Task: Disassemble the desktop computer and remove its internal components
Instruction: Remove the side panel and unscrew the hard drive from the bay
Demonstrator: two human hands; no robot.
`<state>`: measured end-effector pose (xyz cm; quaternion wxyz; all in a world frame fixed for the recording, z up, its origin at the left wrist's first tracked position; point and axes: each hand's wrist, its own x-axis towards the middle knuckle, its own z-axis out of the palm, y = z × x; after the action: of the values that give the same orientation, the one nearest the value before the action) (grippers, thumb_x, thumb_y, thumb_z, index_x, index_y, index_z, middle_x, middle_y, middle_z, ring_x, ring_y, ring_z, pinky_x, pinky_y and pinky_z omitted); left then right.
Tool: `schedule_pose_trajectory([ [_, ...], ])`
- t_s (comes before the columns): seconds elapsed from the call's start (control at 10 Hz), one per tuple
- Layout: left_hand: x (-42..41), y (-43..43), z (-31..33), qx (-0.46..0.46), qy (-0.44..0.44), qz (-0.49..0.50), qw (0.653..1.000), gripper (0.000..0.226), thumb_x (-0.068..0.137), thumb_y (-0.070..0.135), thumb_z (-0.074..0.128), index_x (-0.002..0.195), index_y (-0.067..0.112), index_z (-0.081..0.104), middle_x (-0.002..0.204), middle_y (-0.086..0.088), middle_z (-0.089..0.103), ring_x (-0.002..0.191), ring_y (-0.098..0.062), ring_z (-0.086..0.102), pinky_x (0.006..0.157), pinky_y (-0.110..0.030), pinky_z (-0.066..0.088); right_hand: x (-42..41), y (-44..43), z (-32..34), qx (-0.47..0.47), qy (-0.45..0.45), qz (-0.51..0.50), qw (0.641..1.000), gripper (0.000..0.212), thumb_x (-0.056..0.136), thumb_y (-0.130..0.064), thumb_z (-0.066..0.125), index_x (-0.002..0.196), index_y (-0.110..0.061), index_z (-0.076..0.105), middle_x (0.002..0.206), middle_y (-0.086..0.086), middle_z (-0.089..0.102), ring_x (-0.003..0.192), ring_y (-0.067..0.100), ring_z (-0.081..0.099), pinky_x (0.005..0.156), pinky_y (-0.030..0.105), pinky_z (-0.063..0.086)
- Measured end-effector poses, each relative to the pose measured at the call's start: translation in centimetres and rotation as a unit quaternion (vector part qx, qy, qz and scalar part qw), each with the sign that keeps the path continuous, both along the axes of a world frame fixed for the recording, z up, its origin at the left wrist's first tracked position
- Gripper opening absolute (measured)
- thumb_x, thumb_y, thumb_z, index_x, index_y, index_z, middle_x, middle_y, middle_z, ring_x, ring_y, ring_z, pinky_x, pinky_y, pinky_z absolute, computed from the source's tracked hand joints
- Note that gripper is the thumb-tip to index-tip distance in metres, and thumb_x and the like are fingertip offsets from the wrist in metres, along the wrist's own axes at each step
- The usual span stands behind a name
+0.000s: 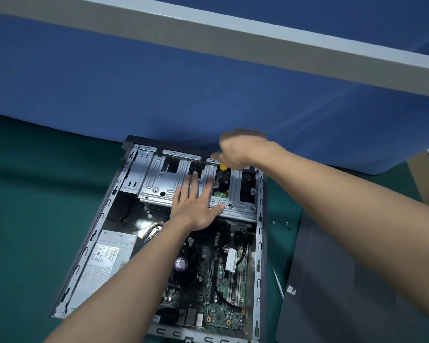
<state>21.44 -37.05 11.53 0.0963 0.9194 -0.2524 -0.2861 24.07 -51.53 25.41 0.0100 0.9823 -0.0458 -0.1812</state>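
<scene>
Green mat [35,219] covers the bench in the head view, and on it lies one desktop computer [259,243], laid on its side with the upper face open. Its long axis runs away from the person, and its far end sits close against a blue partition [159,82], which one grey rail [208,38] crosses higher up.

Inside the case there is one silver drive cage [159,179] at the far end, one power supply [104,263] along the left wall, and one motherboard [221,315] in the near right part with black cables looped over it.

Two hands are in view. The left hand [196,206] lies flat on the drive cage, fingers straight and spread. The right hand [240,149] is at the case's far rim and is blurred. A small yellow part [223,166] shows just under it, but whether the fingers grip it cannot be told.

To the right of the computer one grey side panel [332,293] lies flat on the mat. Between the panel and the case lies one slim screwdriver [279,284], and farther back two small screws [273,222] show plainly. The left forearm hides part of the motherboard, and the right forearm crosses above the side panel.
</scene>
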Motion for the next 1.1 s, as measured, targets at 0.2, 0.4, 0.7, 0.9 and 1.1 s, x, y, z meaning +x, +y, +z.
schedule_pose_trajectory([
  [0.2, -0.01, 0.02, -0.1, 0.001, 0.0, 0.0, 1.0, 0.08, 0.091, 0.072, 0.025, 0.145, 0.041, -0.025, 0.152, -0.001, -0.037, 0.137, -0.016, -0.038, 0.113, -0.038, -0.016, 0.11, 0.13, 0.21, 0.056, 0.043, 0.004, 0.998, 0.023, 0.088, -0.033, 0.056, 0.092, -0.011, 0.061, 0.085, 0.005, 0.064, 0.081, 0.027, 0.061, 0.062, 0.031, 0.05],
  [0.4, 0.02, 0.0, -0.04, 0.002, 0.002, 0.002, 1.0, 0.08, 0.091, 0.072, 0.024, 0.146, 0.041, -0.024, 0.152, -0.001, -0.038, 0.137, -0.016, -0.038, 0.113, -0.038, -0.017, -0.25, 0.15, -0.28, 0.028, -0.018, 0.004, 0.999, 0.033, 0.091, -0.032, 0.051, 0.064, -0.014, 0.044, 0.063, 0.002, 0.047, 0.063, 0.026, 0.05, 0.051, 0.024, 0.031],
  [0.7, 0.08, -0.02, -0.15, 0.001, -0.002, 0.003, 1.0, 0.08, 0.091, 0.073, 0.024, 0.145, 0.041, -0.025, 0.152, 0.0, -0.037, 0.137, -0.016, -0.038, 0.113, -0.039, -0.016, -0.36, -0.16, -0.3, 0.007, -0.019, -0.022, 1.0, 0.043, 0.094, -0.047, 0.044, 0.064, -0.017, 0.041, 0.067, 0.0, 0.046, 0.06, 0.021, 0.047, 0.056, 0.027, 0.033],
  [0.9, -0.67, 0.3, -0.32, -0.091, -0.054, 0.041, 0.993, 0.068, 0.095, 0.063, 0.033, 0.152, 0.041, 0.003, 0.161, -0.001, -0.013, 0.145, -0.015, -0.02, 0.115, -0.039, -0.005, -0.44, 0.08, 0.13, 0.081, 0.004, -0.011, 0.997, 0.013, 0.083, -0.018, 0.058, 0.096, -0.015, 0.062, 0.095, 0.007, 0.064, 0.087, 0.028, 0.06, 0.073, 0.038, 0.055],
  [1.1, 0.29, -0.5, 0.55, -0.18, -0.182, 0.112, 0.96, 0.027, 0.095, 0.034, 0.057, 0.121, 0.031, 0.066, 0.14, -0.006, 0.052, 0.131, -0.028, 0.038, 0.099, -0.041, 0.032, -0.87, -0.15, -0.16, 0.119, -0.019, 0.023, 0.992, 0.014, 0.087, -0.015, 0.058, 0.1, -0.014, 0.061, 0.1, 0.006, 0.062, 0.092, 0.027, 0.057, 0.074, 0.036, 0.052],
])
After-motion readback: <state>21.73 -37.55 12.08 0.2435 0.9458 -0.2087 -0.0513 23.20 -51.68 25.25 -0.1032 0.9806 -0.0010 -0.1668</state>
